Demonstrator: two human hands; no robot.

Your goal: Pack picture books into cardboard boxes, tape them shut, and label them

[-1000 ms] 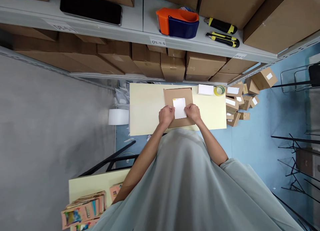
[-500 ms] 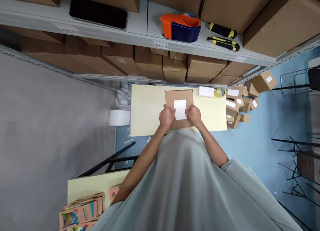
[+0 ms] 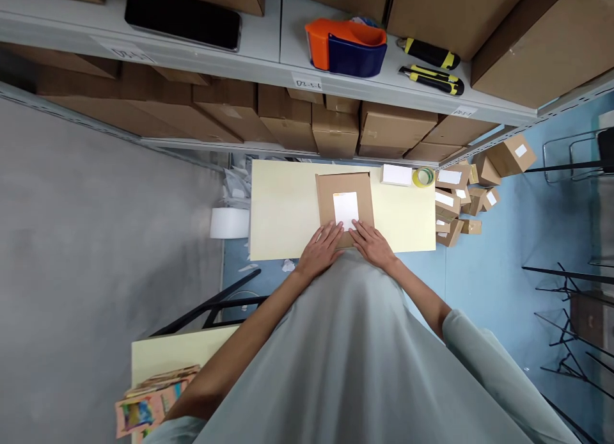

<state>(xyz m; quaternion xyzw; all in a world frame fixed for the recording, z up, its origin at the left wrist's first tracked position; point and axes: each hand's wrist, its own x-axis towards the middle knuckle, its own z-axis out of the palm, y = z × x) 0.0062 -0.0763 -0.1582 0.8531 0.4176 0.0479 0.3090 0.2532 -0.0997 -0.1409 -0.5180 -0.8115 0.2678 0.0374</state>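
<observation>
A flat brown cardboard box [image 3: 359, 188] lies on a pale yellow table [image 3: 283, 207], with a white label [image 3: 346, 209] on its top. My left hand [image 3: 323, 249] rests flat on the box's near left edge, fingers stretched toward the label's lower corner. My right hand [image 3: 371, 242] lies flat on the near right edge, fingertips at the label's bottom edge. Both hands are open and hold nothing.
A white label stack [image 3: 396, 174] and a yellow tape roll [image 3: 423, 176] sit at the table's far right. Small labelled boxes [image 3: 455, 198] are heaped on the blue floor beyond. The shelf above holds a tape dispenser [image 3: 346, 46], utility knives [image 3: 432, 66], a phone [image 3: 182, 15]. Colourful packets [image 3: 144, 409] lie lower left.
My hands let go of the label's sides and slid back toward me, now lying flat and open on the box's near edge. The label stays on the box.
</observation>
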